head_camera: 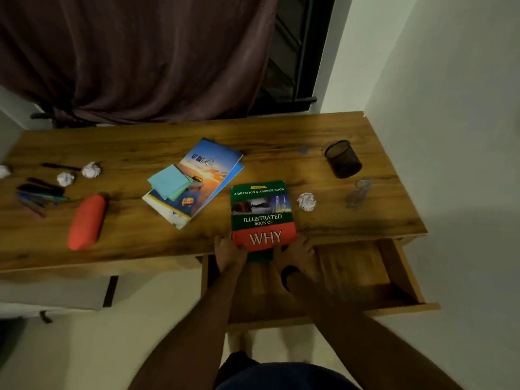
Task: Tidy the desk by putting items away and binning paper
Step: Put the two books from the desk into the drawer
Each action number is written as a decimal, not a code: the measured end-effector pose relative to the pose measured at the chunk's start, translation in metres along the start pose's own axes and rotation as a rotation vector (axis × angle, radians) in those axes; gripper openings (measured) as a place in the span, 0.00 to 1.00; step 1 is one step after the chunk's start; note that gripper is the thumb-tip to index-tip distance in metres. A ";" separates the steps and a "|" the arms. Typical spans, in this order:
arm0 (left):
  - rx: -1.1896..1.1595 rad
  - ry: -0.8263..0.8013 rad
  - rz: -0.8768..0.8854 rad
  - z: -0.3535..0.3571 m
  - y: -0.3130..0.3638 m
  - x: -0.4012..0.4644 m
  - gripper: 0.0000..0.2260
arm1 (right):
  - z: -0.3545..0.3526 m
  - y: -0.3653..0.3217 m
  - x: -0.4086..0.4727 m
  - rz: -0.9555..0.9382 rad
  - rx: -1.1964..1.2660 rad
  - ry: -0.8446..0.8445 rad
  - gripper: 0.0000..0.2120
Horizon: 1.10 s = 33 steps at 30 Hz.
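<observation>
Over open drawer (351, 266), both hands' grip (229, 250) (295, 250) on "ILLUSTRATED BOOK OF WHY" book (261, 212)

Glossy-covered book (263, 215) on grained wood desk (281, 130); black mesh cup (343, 159) at two o'clock; crumpled paper ball (306, 201).

A single wide-angle camera sat on the person's head, looking forward and steeply down from standing height. It faced the wooden surface (281, 130) squarely, with the curtain (140, 57) and window behind it at the top of the view. Both forearms entered from the bottom edge, close to the lens. The open drawer (351, 266) lay just below centre, and the floor showed beneath. Edges bent with the wide lens.
</observation>
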<state>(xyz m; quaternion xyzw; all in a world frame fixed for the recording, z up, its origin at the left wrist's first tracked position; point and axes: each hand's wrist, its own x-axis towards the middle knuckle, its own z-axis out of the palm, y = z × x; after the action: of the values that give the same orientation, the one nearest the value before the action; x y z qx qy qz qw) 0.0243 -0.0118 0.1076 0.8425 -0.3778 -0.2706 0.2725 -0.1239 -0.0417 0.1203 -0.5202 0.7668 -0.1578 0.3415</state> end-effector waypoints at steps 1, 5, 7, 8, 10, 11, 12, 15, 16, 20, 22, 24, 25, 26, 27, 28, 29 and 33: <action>-0.017 0.023 -0.023 0.001 -0.002 -0.008 0.18 | -0.006 0.006 0.000 0.010 0.041 -0.031 0.37; -0.103 0.054 -0.096 -0.004 -0.002 -0.047 0.15 | -0.012 0.052 0.002 -0.103 0.248 -0.262 0.38; -0.127 0.027 -0.190 -0.006 -0.003 -0.070 0.16 | -0.006 0.083 -0.002 -0.092 0.306 -0.360 0.38; -0.099 -0.015 -0.220 -0.008 -0.005 -0.083 0.17 | -0.013 0.090 -0.014 -0.083 0.349 -0.418 0.36; 0.026 -0.123 -0.206 -0.011 -0.019 -0.105 0.21 | -0.027 0.098 -0.039 -0.099 0.437 -0.520 0.29; 0.092 -0.197 -0.185 -0.013 -0.028 -0.115 0.24 | -0.035 0.100 -0.050 -0.111 0.449 -0.559 0.26; 0.124 -0.264 -0.157 -0.014 -0.039 -0.123 0.26 | -0.039 0.105 -0.055 -0.126 0.425 -0.589 0.25; 0.184 -0.353 -0.114 -0.010 -0.063 -0.145 0.28 | -0.046 0.112 -0.059 -0.120 0.310 -0.635 0.24; 0.221 -0.330 -0.131 -0.010 -0.066 -0.151 0.28 | -0.049 0.112 -0.060 -0.104 0.276 -0.642 0.24; 0.320 -0.321 -0.177 -0.009 -0.068 -0.165 0.23 | -0.059 0.114 -0.071 -0.076 0.238 -0.690 0.23; 0.306 -0.348 -0.179 -0.012 -0.069 -0.170 0.20 | -0.058 0.120 -0.078 -0.059 0.221 -0.696 0.23; 0.229 -0.383 -0.164 -0.017 -0.074 -0.173 0.19 | -0.061 0.123 -0.086 -0.006 0.242 -0.704 0.21; 0.186 -0.407 -0.158 -0.018 -0.080 -0.173 0.18 | -0.061 0.125 -0.089 0.023 0.259 -0.706 0.20; 0.141 -0.438 -0.167 -0.021 -0.084 -0.173 0.16 | -0.061 0.128 -0.092 0.047 0.271 -0.703 0.20; 0.094 -0.464 -0.179 -0.023 -0.090 -0.172 0.13 | -0.061 0.130 -0.096 0.058 0.279 -0.703 0.20; 0.040 -0.479 -0.202 -0.026 -0.092 -0.172 0.10 | -0.060 0.133 -0.098 0.060 0.285 -0.696 0.22; -0.011 -0.488 -0.218 -0.028 -0.096 -0.170 0.08 | -0.059 0.135 -0.101 0.055 0.296 -0.686 0.23; -0.235 -0.544 -0.243 -0.043 -0.091 -0.167 0.15 | -0.066 0.137 -0.120 0.046 0.358 -0.700 0.21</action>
<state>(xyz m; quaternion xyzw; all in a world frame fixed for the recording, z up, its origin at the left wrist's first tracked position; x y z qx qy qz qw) 0.0025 0.1814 0.1192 0.7410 -0.2998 -0.5583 0.2224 -0.2371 0.1151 0.1288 -0.4576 0.5757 -0.0944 0.6710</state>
